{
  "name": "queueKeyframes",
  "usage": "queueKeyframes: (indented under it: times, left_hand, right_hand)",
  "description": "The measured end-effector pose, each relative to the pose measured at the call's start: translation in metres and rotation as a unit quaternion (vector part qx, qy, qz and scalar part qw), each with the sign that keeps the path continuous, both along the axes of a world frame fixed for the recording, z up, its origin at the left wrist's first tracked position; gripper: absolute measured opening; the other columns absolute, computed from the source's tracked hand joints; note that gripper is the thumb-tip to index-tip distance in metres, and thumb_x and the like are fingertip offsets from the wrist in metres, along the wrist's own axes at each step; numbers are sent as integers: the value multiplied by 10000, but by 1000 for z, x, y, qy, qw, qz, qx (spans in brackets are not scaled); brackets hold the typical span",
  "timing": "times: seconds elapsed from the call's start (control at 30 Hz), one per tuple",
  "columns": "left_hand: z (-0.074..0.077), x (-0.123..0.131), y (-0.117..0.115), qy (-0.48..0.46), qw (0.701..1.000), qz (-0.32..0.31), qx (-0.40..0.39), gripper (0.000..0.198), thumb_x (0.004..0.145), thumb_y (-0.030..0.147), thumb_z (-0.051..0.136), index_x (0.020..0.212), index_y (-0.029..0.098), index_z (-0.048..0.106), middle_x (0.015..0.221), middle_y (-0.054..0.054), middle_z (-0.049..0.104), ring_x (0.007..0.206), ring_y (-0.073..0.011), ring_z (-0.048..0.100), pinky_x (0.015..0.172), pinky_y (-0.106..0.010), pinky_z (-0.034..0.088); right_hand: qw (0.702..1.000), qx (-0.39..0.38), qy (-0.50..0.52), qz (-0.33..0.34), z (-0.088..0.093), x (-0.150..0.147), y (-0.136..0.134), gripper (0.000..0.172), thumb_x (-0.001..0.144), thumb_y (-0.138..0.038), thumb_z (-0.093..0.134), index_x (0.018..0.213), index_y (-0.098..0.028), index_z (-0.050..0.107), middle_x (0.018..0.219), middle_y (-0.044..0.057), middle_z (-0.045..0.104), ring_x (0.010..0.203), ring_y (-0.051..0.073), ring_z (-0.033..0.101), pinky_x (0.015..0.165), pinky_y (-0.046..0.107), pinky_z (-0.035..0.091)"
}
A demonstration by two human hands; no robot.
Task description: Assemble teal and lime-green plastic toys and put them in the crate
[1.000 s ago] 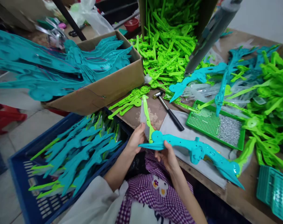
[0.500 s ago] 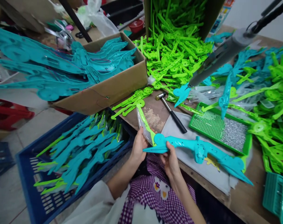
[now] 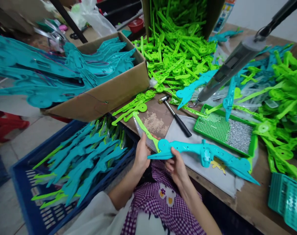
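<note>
My left hand (image 3: 141, 152) is closed around a light-green plastic arm (image 3: 146, 130) with a clear sheet along it, near where the arm meets a turquoise bow-shaped plastic body (image 3: 187, 148). My right hand (image 3: 176, 164) grips that body close to the same end, thumb on top. The two parts touch at a round joint. The body's far end reaches right over a grey cloth (image 3: 196, 163) on the table. Beyond my hands lies a hammer (image 3: 179, 119) with a black handle. Right of it, a green tray (image 3: 199, 129) holds many small silver metal pieces.
A grey electric screwdriver (image 3: 230, 65) hangs over the table. Green plastic parts (image 3: 178, 55) are heaped at the back and right. Left stand a cardboard box (image 3: 109, 93) of turquoise parts and a blue crate (image 3: 22, 182) of joined pieces. Teal baskets (image 3: 278, 192) sit at the right edge.
The whole view has slid slightly left and up in the picture. Both hands keep their hold on the same parts. The hanging screwdriver has swung a little relative to the table.
</note>
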State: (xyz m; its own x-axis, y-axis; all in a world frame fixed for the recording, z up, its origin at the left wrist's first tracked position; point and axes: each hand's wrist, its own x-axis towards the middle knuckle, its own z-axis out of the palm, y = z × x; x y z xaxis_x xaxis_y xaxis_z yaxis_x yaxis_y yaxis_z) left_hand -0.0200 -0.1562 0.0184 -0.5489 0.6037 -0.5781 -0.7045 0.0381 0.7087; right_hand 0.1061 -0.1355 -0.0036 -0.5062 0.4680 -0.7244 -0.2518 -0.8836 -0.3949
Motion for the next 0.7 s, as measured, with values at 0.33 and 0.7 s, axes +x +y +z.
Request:
queueKeyframes:
  times: [0.33,0.7]
  left_hand:
    - [-7,-25,11,-16,999,-32,15,371,800,496,662,904,146,600,793,-28,706,797,-194,706,767,-303,562]
    - [1,-65,25,30,995,-92,-39,340,964,425,408,835,188,614,728,6,698,774,-178,663,769,-324,565]
  right_hand:
    - [938,267,-107,192,13,77,-11,409,783,-577,622,866,-179,666,506,-44,512,437,84,455,430,202,328]
    - [631,393,-667,-53,4,265,43,621,792,-657,509,1112,-145,654,1080,156,637,937,267,592,864,445,443]
